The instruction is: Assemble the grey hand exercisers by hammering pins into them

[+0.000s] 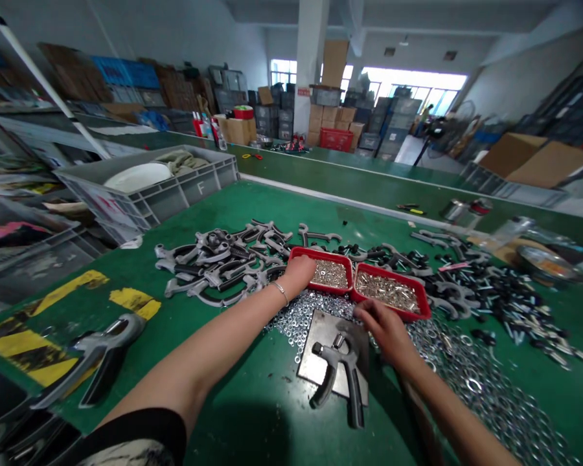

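Note:
My left hand reaches to the left corner of a red tray of small metal parts. Its fingers are curled closed; whatever they hold is hidden. Beside the steel plate, just below the second red tray of small metal pins, is my right hand. Its thumb and fingers are drawn together, and I cannot make out anything between them. On the plate lies a grey clamp-like tool with two black-gripped legs toward me. A short metal cylinder shows at its top.
More clamp-like tools are heaped behind my left arm, others at the lower left. Loose metal rings spread across the right. Black-headed bolts pile farther right. A grey crate stands at the back left.

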Demonstrator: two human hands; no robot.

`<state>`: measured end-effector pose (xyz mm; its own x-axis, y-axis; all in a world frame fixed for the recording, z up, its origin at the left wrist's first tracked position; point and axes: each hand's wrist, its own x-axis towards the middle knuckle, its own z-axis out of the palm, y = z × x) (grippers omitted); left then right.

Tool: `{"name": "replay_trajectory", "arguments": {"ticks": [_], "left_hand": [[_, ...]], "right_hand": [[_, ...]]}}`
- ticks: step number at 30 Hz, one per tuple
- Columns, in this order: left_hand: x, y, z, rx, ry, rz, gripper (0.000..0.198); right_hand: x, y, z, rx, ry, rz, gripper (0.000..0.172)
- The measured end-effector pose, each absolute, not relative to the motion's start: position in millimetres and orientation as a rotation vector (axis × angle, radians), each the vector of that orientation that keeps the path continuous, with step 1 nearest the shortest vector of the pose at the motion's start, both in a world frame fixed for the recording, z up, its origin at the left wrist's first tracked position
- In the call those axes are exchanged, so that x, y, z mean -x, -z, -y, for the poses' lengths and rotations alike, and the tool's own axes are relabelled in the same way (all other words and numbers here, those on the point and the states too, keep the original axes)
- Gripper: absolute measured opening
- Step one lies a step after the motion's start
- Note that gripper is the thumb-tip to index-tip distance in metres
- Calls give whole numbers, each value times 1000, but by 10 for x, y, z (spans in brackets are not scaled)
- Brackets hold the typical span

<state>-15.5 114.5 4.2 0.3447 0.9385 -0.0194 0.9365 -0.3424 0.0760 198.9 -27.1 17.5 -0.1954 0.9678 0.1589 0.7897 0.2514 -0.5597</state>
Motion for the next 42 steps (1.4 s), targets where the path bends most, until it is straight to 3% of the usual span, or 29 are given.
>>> {"name": "replay_trajectory", "arguments": {"ticks": [5, 13, 18, 25, 34, 42], "left_hand": [[151, -65, -1092, -2470, -241, -1742, 19], [401, -313, -656, -2397, -695, -1487, 11], [495, -110, 9, -1684, -864, -1134, 21], [589, 125, 590, -1290, -881, -1172, 19], [675, -42, 848, -1738, -886, -1184, 15], [458, -61, 850, -1694, -757, -1215, 8]], "right_hand": [[-1933, 141, 1086, 1454, -634, 2031, 19], [-1841, 411, 1085, 1328, -320, 2091, 12], [-1859, 427, 1089, 1338, -141, 2192, 14], [-1909, 349, 1112, 1288, -116, 2388, 20], [-1840, 200, 1104, 1256, 114, 2554, 27], [-1772, 192, 1033, 1333, 128, 2525, 23]]}}
